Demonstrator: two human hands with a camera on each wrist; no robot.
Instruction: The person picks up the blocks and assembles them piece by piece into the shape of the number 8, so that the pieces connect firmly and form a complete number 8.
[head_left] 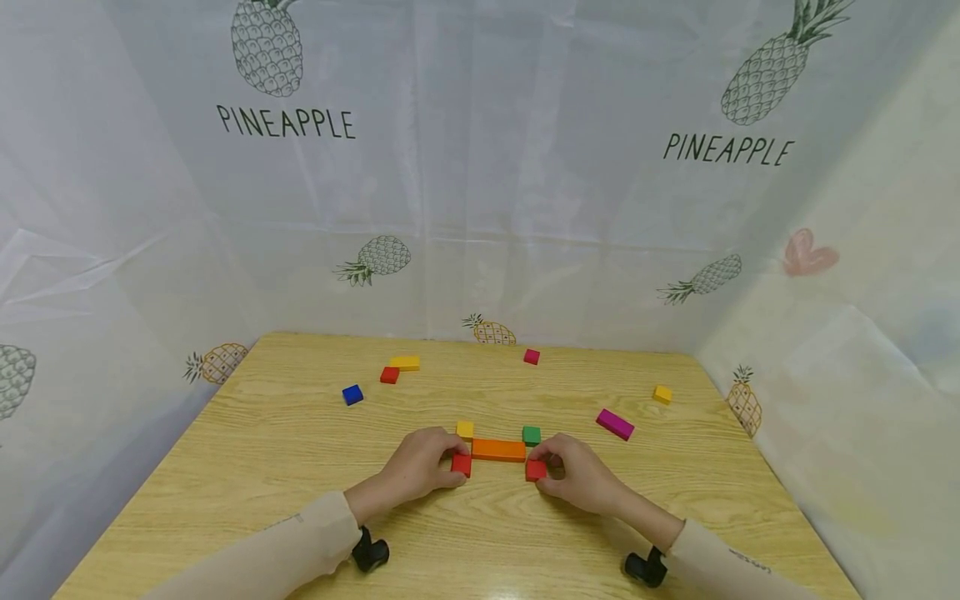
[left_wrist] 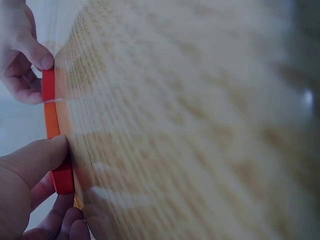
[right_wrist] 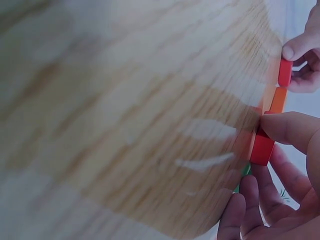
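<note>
An orange long block (head_left: 498,451) lies crosswise on the wooden table. At its left end my left hand (head_left: 420,467) pinches a red block (head_left: 461,465) between thumb and fingers. My right hand (head_left: 581,475) pinches a second red block (head_left: 536,471) by the orange block's right end. Behind the left end sits a yellow block (head_left: 465,430), and a green block (head_left: 532,436) is behind the right end. Both red blocks also show in the left wrist view, the nearer red block (left_wrist: 63,179) partly covered by the left thumb. In the right wrist view, fingers partly hide the green block (right_wrist: 243,177).
Toward the back left lie a blue block (head_left: 352,395), a red block (head_left: 389,375) and a yellow long block (head_left: 405,363). A crimson block (head_left: 532,357) is at the back. On the right are a purple long block (head_left: 615,424) and a yellow block (head_left: 662,394). Printed curtains surround the table.
</note>
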